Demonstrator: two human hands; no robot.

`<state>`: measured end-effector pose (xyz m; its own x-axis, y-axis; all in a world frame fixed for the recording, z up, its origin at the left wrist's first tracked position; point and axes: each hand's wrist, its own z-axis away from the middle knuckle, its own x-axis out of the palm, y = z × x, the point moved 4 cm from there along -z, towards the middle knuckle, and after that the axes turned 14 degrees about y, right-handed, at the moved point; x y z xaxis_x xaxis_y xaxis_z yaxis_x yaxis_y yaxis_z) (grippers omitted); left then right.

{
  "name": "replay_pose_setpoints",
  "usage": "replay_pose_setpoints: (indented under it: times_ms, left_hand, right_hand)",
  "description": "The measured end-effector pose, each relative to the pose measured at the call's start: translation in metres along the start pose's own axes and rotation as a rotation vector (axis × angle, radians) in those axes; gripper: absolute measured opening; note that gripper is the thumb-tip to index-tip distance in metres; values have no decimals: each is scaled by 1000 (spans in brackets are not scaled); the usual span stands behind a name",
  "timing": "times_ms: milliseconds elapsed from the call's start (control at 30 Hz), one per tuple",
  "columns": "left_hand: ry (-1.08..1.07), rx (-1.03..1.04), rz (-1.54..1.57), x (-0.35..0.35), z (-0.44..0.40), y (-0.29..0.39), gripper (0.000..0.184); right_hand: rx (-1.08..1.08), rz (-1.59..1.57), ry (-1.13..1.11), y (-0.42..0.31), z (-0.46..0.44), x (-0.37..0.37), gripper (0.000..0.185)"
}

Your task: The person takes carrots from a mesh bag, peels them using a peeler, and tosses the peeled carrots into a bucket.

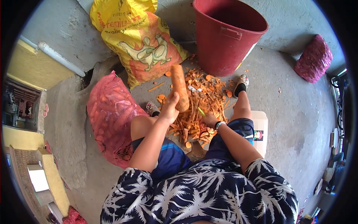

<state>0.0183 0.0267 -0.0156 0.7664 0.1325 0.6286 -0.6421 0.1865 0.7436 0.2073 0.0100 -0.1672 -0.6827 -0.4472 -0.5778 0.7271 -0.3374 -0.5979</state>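
Observation:
A large, thick carrot (179, 87) stands nearly upright in my left hand (170, 108), whose fingers are wrapped round its lower end. My right hand (210, 120) is closed round a slim tool with a yellow-green part (201, 111) showing; the rest of the tool is hard to make out. The tool is a little to the right of the carrot and apart from it. Below both hands, a heap of orange carrot peelings and cut pieces (194, 97) lies on the floor between my feet.
A red mesh sack of carrots (112, 115) leans by my left leg. Beyond the heap stand a yellow printed sack (138, 44) and a tall red bin (227, 41). A purple-red mesh sack (314, 59) rests by the wall at right. A pale box (260, 130) is beside my right leg.

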Motion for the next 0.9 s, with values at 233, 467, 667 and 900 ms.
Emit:
replay_pose_setpoints:
  times_ms: [233,467,667,900]
  left_hand:
    - [222,-158,-559,-33,-26,1,42]
    - [-347,-124,240,41,19,59,61]
    - [-15,-259,23,18,-16,-25,40]
    - [-318,-151,36,42,3,34,60]
  right_hand:
    - [207,-709,42,-24,21,-10,12]
    - [182,-663,-39,6,12,11,15]
    - [241,-754,64,1,5,-7,10]
    - [161,-670,133,-5,20,-29,19]
